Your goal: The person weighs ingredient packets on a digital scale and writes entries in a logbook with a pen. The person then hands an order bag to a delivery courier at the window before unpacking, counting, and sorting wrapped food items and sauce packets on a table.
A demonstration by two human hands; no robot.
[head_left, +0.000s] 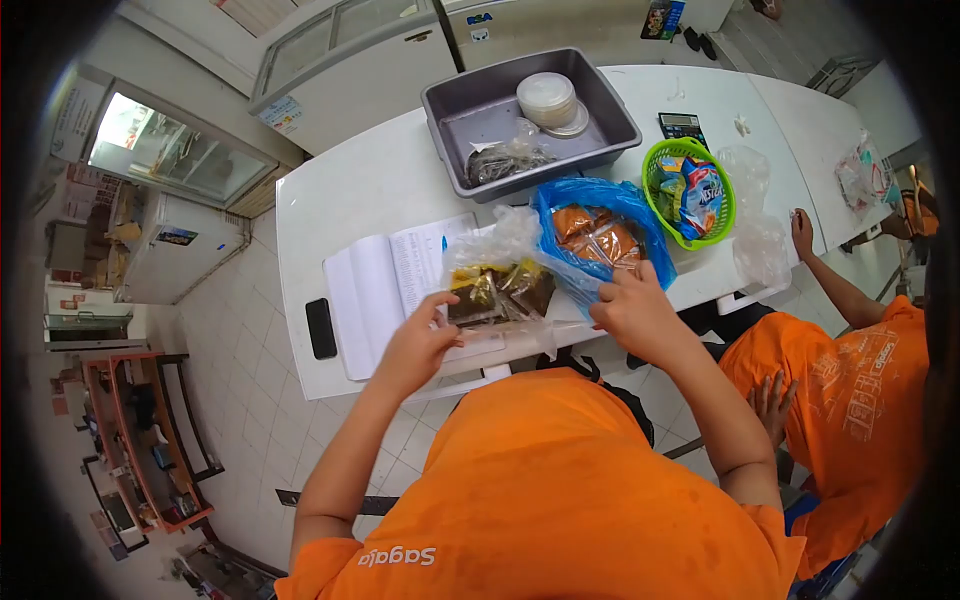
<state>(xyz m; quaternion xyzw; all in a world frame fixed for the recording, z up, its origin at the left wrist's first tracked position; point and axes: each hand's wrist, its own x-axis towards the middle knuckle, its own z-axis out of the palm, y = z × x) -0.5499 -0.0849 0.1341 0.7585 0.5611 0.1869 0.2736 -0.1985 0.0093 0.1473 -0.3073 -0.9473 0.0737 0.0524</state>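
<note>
My left hand (423, 340) is at the left edge of a clear plastic bag (500, 292) that holds dark packets with yellow; its fingers are curled at the plastic. My right hand (637, 312) has its fingers pinched together at the lower edge of a blue plastic bag (655, 240). Orange-brown packets (603, 238) lie inside that blue bag. Under the clear bag is an open notebook (362, 290) with writing on its right page.
A grey tub (530, 170) with round lids stands behind the bags. Right of the blue bag are a green basket (730, 205), a calculator (682, 127) and clear bags (760, 250). A phone (321, 328) lies left. A co-worker in orange (830, 400) sits at the right.
</note>
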